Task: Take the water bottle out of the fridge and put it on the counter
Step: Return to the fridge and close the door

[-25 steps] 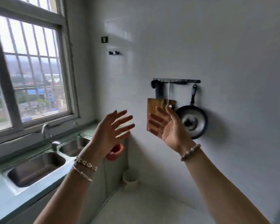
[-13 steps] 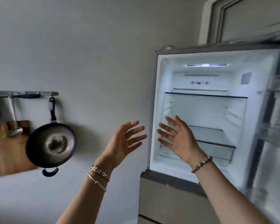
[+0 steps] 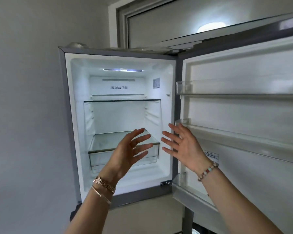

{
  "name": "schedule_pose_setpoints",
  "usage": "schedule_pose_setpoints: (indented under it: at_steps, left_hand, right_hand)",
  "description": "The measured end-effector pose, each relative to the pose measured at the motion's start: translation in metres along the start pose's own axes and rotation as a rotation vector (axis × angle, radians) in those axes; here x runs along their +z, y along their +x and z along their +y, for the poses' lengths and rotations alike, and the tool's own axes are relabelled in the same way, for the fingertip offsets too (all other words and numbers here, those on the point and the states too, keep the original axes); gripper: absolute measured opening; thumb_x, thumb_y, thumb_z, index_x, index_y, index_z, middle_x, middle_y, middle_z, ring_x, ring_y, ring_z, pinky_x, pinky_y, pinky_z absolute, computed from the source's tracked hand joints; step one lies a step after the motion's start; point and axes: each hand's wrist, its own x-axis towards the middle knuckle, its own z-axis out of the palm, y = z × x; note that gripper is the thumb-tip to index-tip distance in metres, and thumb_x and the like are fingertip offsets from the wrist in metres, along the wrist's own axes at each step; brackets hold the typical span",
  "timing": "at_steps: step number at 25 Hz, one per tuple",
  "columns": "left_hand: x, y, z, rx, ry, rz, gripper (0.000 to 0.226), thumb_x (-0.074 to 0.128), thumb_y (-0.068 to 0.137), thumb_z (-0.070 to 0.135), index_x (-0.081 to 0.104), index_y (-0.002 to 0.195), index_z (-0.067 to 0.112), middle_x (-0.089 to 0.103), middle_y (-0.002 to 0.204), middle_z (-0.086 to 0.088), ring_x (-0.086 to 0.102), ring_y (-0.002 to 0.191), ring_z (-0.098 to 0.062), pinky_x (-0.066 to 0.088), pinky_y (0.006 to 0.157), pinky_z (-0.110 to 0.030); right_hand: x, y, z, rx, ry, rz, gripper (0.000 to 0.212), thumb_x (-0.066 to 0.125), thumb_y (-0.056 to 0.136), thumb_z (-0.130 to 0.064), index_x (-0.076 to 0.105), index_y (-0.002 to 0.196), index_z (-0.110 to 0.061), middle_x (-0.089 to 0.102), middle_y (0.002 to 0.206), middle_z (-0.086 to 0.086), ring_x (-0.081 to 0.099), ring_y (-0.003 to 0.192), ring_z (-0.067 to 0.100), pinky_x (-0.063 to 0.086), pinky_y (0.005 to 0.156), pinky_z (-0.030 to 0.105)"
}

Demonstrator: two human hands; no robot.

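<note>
The fridge point(image 3: 69, 115) stands in front of me with its upper door point(image 3: 243, 115) swung wide to the right and the inside lit. Its glass shelves point(image 3: 122, 100) and clear drawer point(image 3: 100, 157) hold nothing that I can see. No water bottle shows anywhere in view. My left hand point(image 3: 130, 154) is raised before the lower shelf, fingers spread, palm facing right. My right hand point(image 3: 184, 146) is up beside it, near the door hinge side, fingers spread, palm facing left. Both hands hold nothing.
The door's clear bins point(image 3: 235, 94) look bare. A plain grey wall point(image 3: 24, 98) lies left of the fridge. A window frame point(image 3: 159, 22) sits above it. A lower fridge compartment front point(image 3: 142, 217) is shut beneath the open section.
My view has swung right from the sink and the hanging pan to face the open fridge squarely. Both hands stayed raised and spread in front of me.
</note>
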Motion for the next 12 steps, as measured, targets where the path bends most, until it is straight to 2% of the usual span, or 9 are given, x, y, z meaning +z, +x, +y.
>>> schedule_pose_setpoints:
  at_steps: [5,9,12]
  left_hand:
    - [0.025,0.009,-0.019,-0.018,-0.033,-0.07,0.033,0.058,0.091,0.044,0.071,0.118,0.029,0.071,0.127,-0.005,0.068,0.114,-0.031,0.048,0.099,-0.044]
    - [0.066,0.022,-0.029,-0.055,-0.069,-0.172,0.037,0.059,0.091,0.043,0.069,0.121,0.025,0.071,0.127,-0.007,0.068,0.114,-0.033,0.049,0.096,-0.044]
    - [0.116,0.031,-0.058,-0.127,-0.117,-0.298,0.037,0.063,0.088,0.042,0.071,0.118,0.024,0.072,0.125,-0.007,0.068,0.114,-0.033,0.049,0.098,-0.044]
  right_hand:
    - [-0.022,-0.022,-0.006,-0.025,-0.026,0.068,0.05,0.077,0.069,-0.058,0.077,0.11,-0.029,0.076,0.117,0.005,0.071,0.11,0.025,0.056,0.088,0.044]
    - [-0.038,-0.049,-0.037,-0.076,-0.045,0.15,0.039,0.072,0.079,-0.054,0.077,0.109,-0.029,0.075,0.119,0.006,0.07,0.11,0.025,0.057,0.088,0.043]
    - [-0.062,-0.085,-0.069,-0.147,-0.121,0.218,0.038,0.066,0.082,-0.052,0.076,0.111,-0.03,0.075,0.119,0.005,0.07,0.11,0.024,0.054,0.096,0.045]
